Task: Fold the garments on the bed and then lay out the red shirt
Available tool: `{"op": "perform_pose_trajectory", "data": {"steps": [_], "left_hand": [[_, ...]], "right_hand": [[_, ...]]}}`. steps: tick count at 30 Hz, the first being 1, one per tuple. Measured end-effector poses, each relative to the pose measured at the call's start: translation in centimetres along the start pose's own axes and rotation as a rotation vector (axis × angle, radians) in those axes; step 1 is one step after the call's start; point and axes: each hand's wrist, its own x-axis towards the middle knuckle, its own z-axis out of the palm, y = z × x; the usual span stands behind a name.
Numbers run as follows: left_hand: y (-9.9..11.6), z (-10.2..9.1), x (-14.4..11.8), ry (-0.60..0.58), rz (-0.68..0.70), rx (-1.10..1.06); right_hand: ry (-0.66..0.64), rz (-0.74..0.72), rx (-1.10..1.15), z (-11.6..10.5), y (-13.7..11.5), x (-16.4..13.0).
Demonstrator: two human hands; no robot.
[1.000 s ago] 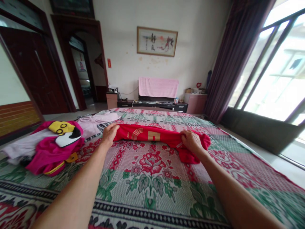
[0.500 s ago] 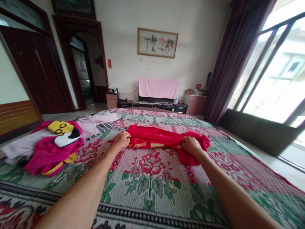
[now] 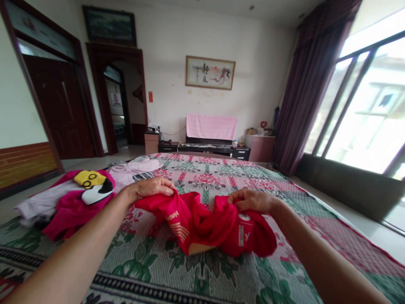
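A red garment with printed lettering and cream stripes hangs bunched between my two hands, its lower part close over the bedspread. My left hand pinches the garment's left upper edge, fingers closed over the cloth. On the other side, my right hand grips the upper edge near a round print and a pale label. The cloth sags in folds between them. Whether its underside rests fully on the bed cannot be made out.
A flowered bedspread spreads beneath. To the left lies a pile of clothes, with a magenta garment and a pale pink one. Beyond the bed stand a low black cabinet and a pink cloth. A window is at right.
Both hands have raised the red garment's edge and drawn it nearer. Stretched fairly straight before, it now sags and shows more print. The camera view has tilted up.
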Motion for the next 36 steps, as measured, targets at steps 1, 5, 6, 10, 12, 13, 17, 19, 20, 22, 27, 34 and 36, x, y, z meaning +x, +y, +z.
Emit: {"op": "perform_pose_trajectory", "data": {"steps": [1, 5, 6, 10, 12, 13, 17, 19, 20, 22, 27, 34, 36], "left_hand": [[0.1, -0.3, 0.2, 0.004, -0.017, 0.046], [2.8, -1.9, 2.9, 0.401, 0.086, 0.403], [4.0, -2.5, 3.8, 0.582, 0.152, 0.517], [8.7, -4.8, 6.6, 1.085, 0.414, 0.781], [9.7, -5.4, 7.4, 1.125, 0.486, 0.827], [9.6, -5.5, 7.7, 1.124, 0.512, 0.841], [6.6, -4.2, 8.0, 1.006, 0.493, 0.865], [4.4, -2.9, 7.8, 0.957, 0.38, 0.785], [3.4, -2.2, 7.7, 0.95, 0.308, 0.711], [1.9, -0.9, 7.2, 0.928, 0.206, 0.48], [0.8, 0.4, 4.9, 0.603, 0.195, -0.127], [-0.2, -0.8, 4.4, 0.361, 0.088, 0.135], [-1.6, -1.0, 5.5, 0.559, 0.119, 0.465]], "right_hand": [[0.036, -0.003, -0.046, 0.1, -0.1, 0.6], [0.614, -0.037, -0.285, -2.6, -1.8, 4.3], [0.814, -0.071, -0.352, -4.0, -2.9, 5.1], [1.415, -0.267, -0.506, -10.0, -8.2, 6.4], [1.501, -0.309, -0.542, -11.7, -9.9, 6.2], [1.534, -0.34, -0.561, -12.0, -10.2, 6.0], [1.528, -0.496, -0.642, -9.7, -7.1, 5.5], [1.431, -0.483, -0.655, -7.6, -4.1, 5.4], [1.375, -0.461, -0.637, -6.6, -2.6, 5.4], [1.302, -0.383, -0.532, -5.0, -0.1, 5.3], [0.824, -0.157, -0.083, -3.8, 2.1, 4.1], [0.444, -0.054, 0.034, -4.4, 1.7, 3.0], [0.567, 0.06, -0.229, -4.5, 2.2, 3.7]]}}
